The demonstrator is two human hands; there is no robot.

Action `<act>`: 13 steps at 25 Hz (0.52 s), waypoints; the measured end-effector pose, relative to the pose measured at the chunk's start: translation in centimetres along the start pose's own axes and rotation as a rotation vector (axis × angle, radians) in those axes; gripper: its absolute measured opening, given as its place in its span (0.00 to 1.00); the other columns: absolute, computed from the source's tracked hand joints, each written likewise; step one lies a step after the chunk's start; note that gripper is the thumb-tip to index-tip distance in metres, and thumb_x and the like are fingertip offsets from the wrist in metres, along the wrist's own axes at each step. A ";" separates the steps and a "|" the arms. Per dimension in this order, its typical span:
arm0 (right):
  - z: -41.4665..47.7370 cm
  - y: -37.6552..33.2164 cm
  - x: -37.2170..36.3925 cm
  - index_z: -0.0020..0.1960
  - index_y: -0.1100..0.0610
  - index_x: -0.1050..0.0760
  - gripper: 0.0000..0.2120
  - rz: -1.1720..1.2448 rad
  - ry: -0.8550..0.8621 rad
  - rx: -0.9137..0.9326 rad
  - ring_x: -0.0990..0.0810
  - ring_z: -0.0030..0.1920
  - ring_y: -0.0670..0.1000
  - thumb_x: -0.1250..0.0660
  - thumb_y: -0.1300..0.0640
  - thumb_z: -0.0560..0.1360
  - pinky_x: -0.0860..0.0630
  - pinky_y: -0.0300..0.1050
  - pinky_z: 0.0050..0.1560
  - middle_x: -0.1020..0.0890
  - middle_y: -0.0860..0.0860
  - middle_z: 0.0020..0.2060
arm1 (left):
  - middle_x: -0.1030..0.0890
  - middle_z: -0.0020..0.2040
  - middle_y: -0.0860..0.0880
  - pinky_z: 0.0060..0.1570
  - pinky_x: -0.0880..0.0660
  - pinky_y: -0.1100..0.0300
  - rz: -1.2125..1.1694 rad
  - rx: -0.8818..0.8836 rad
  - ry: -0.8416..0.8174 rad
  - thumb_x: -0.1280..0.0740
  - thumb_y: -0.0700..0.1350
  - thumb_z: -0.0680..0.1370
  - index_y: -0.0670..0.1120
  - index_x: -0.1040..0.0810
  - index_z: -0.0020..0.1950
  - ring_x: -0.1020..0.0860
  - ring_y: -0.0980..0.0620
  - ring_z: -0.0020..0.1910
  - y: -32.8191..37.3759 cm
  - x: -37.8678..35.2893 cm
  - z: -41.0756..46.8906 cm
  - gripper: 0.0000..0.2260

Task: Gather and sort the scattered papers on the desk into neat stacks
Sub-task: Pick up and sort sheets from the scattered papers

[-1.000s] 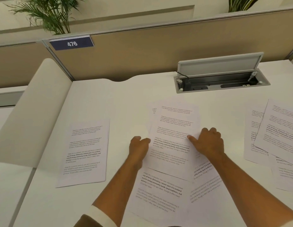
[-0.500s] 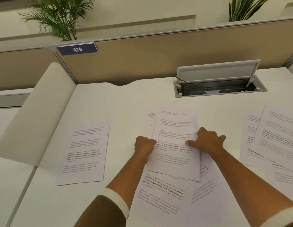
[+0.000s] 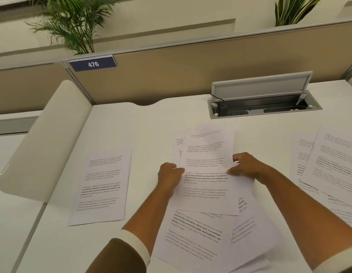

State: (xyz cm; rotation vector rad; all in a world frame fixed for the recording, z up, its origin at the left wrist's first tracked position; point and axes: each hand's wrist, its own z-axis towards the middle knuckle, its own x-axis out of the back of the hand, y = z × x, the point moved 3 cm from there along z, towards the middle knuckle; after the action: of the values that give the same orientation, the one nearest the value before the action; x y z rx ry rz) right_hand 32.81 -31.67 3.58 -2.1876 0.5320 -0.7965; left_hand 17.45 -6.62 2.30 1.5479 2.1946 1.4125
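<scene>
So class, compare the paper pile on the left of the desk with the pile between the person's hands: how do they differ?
The left pile lies squared, edges nearly flush; the middle pile is fanned, with sheets at different angles. The left pile sits untouched, while the left hand and right hand press the middle pile's sides. Both hold white printed sheets, flat on the desk.

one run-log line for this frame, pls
phase: squaring centre sheets | left hand: grips left edge | right hand: grips right edge | left stack: neat | right papers: scattered

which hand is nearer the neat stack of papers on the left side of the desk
Left. The left hand sits just right of the neat stack, apart from it; the right hand is farther right, across the middle sheets.
</scene>
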 end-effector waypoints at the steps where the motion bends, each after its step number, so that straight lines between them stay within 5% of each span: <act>1: -0.1 -0.3 0.1 0.59 0.58 0.15 0.14 -0.013 0.003 0.048 0.14 0.50 0.51 0.24 0.66 0.75 0.17 0.43 0.47 0.12 0.52 0.55 | 0.21 0.70 0.45 0.66 0.22 0.50 -0.003 0.001 0.010 0.25 0.47 0.79 0.44 0.24 0.72 0.21 0.44 0.67 0.1 0.7 0.2 0.24; 6: -1.7 -0.4 1.7 0.60 0.49 0.14 0.14 0.107 -0.054 0.257 0.12 0.53 0.47 0.25 0.61 0.77 0.15 0.41 0.48 0.12 0.44 0.56 | 0.26 0.72 0.54 0.65 0.24 0.56 -0.223 -0.107 -0.092 0.19 0.63 0.71 0.48 0.38 0.82 0.23 0.52 0.70 -0.3 2.8 1.0 0.47; 10: -2.0 0.3 1.6 0.65 0.48 0.17 0.18 0.012 -0.112 0.241 0.13 0.57 0.46 0.22 0.57 0.76 0.18 0.33 0.49 0.13 0.42 0.59 | 0.12 0.62 0.47 0.50 0.14 0.58 -0.169 -0.264 -0.318 0.20 0.46 0.76 0.51 0.17 0.63 0.11 0.52 0.55 -0.5 2.7 1.0 0.17; 13: -1.8 -0.7 1.3 0.64 0.45 0.21 0.21 0.013 -0.041 0.229 0.13 0.51 0.41 0.21 0.55 0.75 0.19 0.32 0.41 0.13 0.41 0.56 | 0.11 0.58 0.52 0.51 0.14 0.56 -0.078 -0.362 -0.382 0.25 0.39 0.79 0.53 0.16 0.60 0.11 0.51 0.55 0.5 2.2 0.5 0.13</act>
State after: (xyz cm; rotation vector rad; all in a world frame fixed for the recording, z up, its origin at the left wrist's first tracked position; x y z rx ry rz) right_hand 32.65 -32.87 5.60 -1.9832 0.4126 -0.7645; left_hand 17.02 -4.58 3.30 1.4404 1.6565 1.2743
